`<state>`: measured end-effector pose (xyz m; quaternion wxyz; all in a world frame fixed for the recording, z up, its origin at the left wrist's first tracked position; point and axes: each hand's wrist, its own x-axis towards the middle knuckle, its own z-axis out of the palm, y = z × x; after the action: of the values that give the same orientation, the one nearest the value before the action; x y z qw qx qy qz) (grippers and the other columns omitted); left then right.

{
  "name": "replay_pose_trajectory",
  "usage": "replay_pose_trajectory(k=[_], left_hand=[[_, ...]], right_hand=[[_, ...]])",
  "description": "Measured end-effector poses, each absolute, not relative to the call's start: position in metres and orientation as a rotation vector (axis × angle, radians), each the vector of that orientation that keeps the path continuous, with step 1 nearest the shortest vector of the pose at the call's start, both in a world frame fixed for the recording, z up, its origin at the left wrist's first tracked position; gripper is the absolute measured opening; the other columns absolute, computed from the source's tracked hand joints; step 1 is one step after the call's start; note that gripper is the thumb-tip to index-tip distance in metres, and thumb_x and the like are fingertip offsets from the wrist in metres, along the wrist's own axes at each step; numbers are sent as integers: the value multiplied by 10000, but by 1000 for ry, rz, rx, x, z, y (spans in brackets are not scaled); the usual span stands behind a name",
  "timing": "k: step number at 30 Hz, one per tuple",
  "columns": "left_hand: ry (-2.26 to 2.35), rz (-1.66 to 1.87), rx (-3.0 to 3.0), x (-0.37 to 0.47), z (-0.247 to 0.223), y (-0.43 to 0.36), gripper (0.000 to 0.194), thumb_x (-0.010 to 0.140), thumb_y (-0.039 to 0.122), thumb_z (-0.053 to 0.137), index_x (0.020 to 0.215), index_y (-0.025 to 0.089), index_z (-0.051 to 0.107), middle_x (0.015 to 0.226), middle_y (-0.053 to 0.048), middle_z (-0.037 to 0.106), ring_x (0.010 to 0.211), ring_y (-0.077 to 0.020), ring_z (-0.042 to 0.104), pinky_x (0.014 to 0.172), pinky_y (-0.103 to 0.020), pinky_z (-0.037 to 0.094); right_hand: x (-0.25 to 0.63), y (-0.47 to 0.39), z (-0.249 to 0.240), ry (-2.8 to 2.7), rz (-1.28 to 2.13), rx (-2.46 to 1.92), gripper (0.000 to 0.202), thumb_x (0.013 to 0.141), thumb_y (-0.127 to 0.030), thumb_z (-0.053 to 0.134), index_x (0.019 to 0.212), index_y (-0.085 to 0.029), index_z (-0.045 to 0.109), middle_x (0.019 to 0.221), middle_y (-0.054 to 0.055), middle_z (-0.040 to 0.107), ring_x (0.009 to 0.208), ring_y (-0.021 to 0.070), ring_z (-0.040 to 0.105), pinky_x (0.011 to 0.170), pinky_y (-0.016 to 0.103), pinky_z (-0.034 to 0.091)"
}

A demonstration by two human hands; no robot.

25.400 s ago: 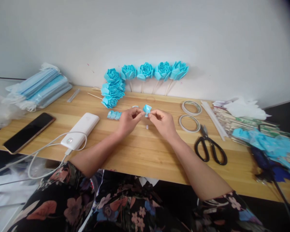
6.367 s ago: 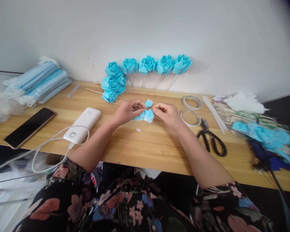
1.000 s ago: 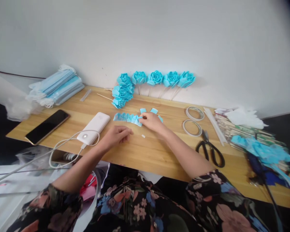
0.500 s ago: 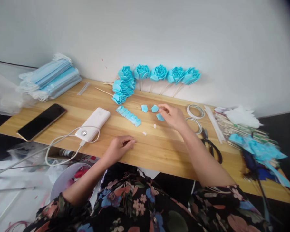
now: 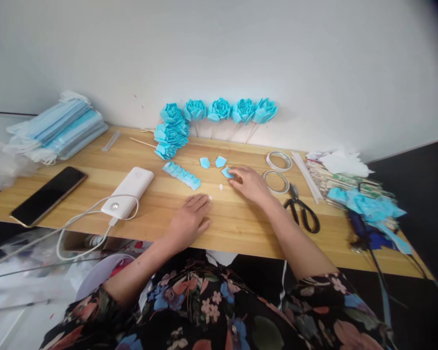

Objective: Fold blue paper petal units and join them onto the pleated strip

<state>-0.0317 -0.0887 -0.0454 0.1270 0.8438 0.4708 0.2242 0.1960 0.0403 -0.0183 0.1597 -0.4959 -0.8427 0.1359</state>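
Note:
My left hand [image 5: 190, 219] lies palm down on the wooden table, fingers apart, its fingertips beside a tiny white piece [image 5: 209, 197]. My right hand [image 5: 248, 183] has its fingertips on the edge of a blue five-sided paper piece [image 5: 226, 172]; whether it pinches the piece is hard to tell. Two similar blue pieces [image 5: 221, 161] [image 5: 204, 162] lie just behind. Another small white piece [image 5: 221, 187] rests between my hands. A row of overlapping blue pieces [image 5: 181, 175] lies behind my left hand.
Blue paper flowers [image 5: 219, 110] on sticks stand along the wall. Tape rolls [image 5: 276, 182], black-handled scissors [image 5: 308, 216] and white strips [image 5: 306, 176] are at right. A white power bank [image 5: 128, 192], phone [image 5: 49, 196] and stacked masks [image 5: 69, 126] are at left.
My left hand has opened and flattened beside the white piece. My right hand has moved from the back blue piece to the nearer one. The whole view has shifted, moving the table items leftward.

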Motion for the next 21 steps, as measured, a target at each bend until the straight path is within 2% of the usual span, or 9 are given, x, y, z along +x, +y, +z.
replay_pose_trajectory(k=[4,7,10,12,16,18,21], left_hand=[[1378,443,2519,-13,-41,-78,479,911,305,597,1356,136,546,1539,-185,451,1452,-330,392,1201,-516,298],[1297,404,2544,-3,-34,-64,511,918,330,587,1390,152,509,1587,-176,378,1489,-305,330,1210,-471,280],[1278,349,2526,2,-28,-52,548,914,330,592,1412,124,491,1587,-194,369,1488,-317,327,1203,-460,291],[1293,312,2506,3,-24,-47,558,898,316,617,1400,97,509,1561,-211,405,1467,-341,359,1199,-480,293],[1236,414,2435,-1,-20,-37,501,912,324,598,1364,112,554,1491,-198,506,1398,-323,463,1161,-482,358],[1246,594,2348,-4,-17,-28,450,930,327,564,1344,151,573,1485,-175,519,1377,-296,493,1143,-470,387],[1257,865,2168,-7,-13,-8,424,917,301,564,1318,167,592,1436,-154,567,1332,-272,533,1129,-451,400]], right_hand=[[189,40,-25,-2421,198,-1445,225,918,-238,545,1053,-201,722,1120,135,719,1057,281,628,843,378,483],[190,42,-33,-2344,189,-1447,227,924,-222,501,985,-202,720,1046,126,731,1003,259,641,825,355,479],[199,45,-38,-2077,428,-1439,174,875,-238,538,926,-219,703,950,73,746,889,220,659,823,349,494],[204,46,-39,-1790,736,-1412,155,839,-327,576,881,-218,677,870,45,737,801,200,663,743,332,518],[206,45,-33,-1332,1275,-1251,265,734,-445,674,846,-206,653,810,26,707,696,159,652,609,276,521],[203,42,-30,-1305,1363,-1200,277,707,-441,709,837,-199,671,763,16,695,662,142,632,616,267,520],[199,36,-27,-1387,1384,-1156,276,741,-445,698,853,-193,700,724,2,679,640,127,601,628,260,503]])
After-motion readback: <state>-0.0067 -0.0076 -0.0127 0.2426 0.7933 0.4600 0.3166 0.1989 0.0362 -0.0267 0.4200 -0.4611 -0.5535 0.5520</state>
